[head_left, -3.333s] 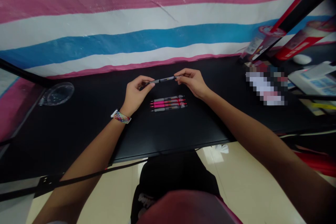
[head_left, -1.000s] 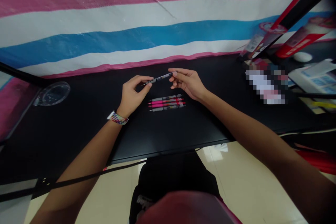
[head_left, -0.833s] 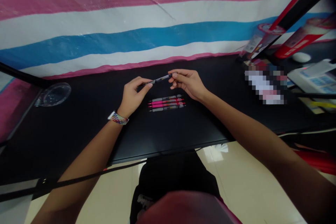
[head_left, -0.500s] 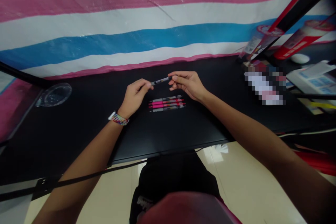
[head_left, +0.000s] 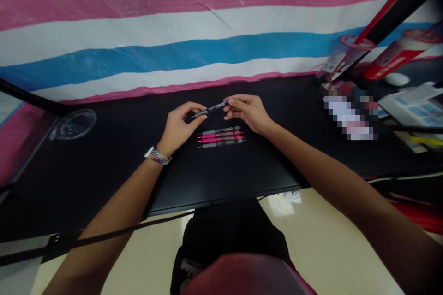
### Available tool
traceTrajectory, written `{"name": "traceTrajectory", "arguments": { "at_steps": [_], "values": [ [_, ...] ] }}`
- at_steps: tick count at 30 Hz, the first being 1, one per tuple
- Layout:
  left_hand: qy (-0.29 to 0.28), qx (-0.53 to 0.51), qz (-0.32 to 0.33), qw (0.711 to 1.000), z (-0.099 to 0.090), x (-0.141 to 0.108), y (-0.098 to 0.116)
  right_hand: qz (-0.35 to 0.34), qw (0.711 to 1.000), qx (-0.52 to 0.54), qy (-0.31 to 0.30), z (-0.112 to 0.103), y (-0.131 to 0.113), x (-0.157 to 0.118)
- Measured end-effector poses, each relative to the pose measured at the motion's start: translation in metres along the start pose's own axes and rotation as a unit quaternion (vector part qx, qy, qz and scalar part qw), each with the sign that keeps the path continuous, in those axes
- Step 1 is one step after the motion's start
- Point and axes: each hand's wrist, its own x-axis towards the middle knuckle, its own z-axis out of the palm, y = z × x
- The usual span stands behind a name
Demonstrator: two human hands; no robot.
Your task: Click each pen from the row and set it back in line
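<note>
Both of my hands hold one grey pen just above the black table. My left hand, with a colourful wristband, pinches the pen's tip end. My right hand pinches the other end between thumb and fingers. The pen slopes up toward the right. Below it, a row of several pens, grey and pink, lies side by side on the table, parallel to one another.
A clear plastic lid lies at the table's left. Red tubes, boxes and papers crowd the right end. A striped pink, white and blue sheet hangs behind. A black strap runs along the front edge.
The pen has dropped slightly and my hands have come a little closer together on it. The row of pens on the table has not moved.
</note>
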Motion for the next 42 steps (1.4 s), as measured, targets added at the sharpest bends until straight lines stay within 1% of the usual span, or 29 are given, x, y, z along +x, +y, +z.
{"name": "traceTrajectory", "arguments": {
  "at_steps": [4,9,11,13,19,22,25,28,31,33,38,40,42],
  "values": [
    [0.014,0.033,0.004,0.999,0.0,0.0,0.002,0.025,0.999,0.029,-0.015,-0.001,0.0,0.0],
    [0.027,0.026,-0.002,0.999,0.0,-0.001,0.005,0.13,0.982,0.125,-0.057,-0.004,-0.011,0.0],
    [0.032,0.024,0.003,0.999,0.001,-0.001,0.005,0.152,0.976,0.143,-0.054,-0.003,-0.014,0.0],
    [0.034,0.02,0.009,0.999,0.001,-0.001,0.005,0.157,0.975,0.152,-0.041,-0.002,-0.014,0.0],
    [0.026,0.026,0.005,0.999,0.003,-0.002,0.006,0.149,0.974,0.167,-0.019,0.001,-0.01,0.0],
    [0.029,0.024,0.007,0.999,0.003,-0.002,0.006,0.154,0.975,0.157,-0.029,0.0,-0.01,0.0],
    [0.034,0.022,0.012,0.999,0.002,-0.002,0.006,0.141,0.98,0.129,-0.051,0.0,-0.011,0.0],
    [0.034,0.028,0.012,0.999,0.002,-0.001,0.004,0.091,0.991,0.078,-0.06,0.0,-0.008,-0.001],
    [0.035,0.04,0.017,0.998,0.001,-0.001,0.004,0.021,0.999,0.001,-0.034,0.002,-0.004,-0.003],
    [0.038,0.058,0.034,0.997,0.001,-0.001,0.004,-0.001,0.999,-0.027,-0.021,0.003,-0.002,-0.004],
    [0.043,0.117,0.104,0.987,-0.001,-0.001,0.009,0.015,0.999,-0.031,-0.017,0.004,-0.006,-0.006],
    [0.049,0.126,0.117,0.984,-0.001,-0.002,0.011,0.021,0.999,-0.03,-0.014,0.004,-0.006,-0.006],
    [0.049,0.128,0.114,0.984,-0.001,-0.002,0.012,0.024,0.999,-0.029,-0.01,0.004,-0.006,-0.006]
  ]
}}
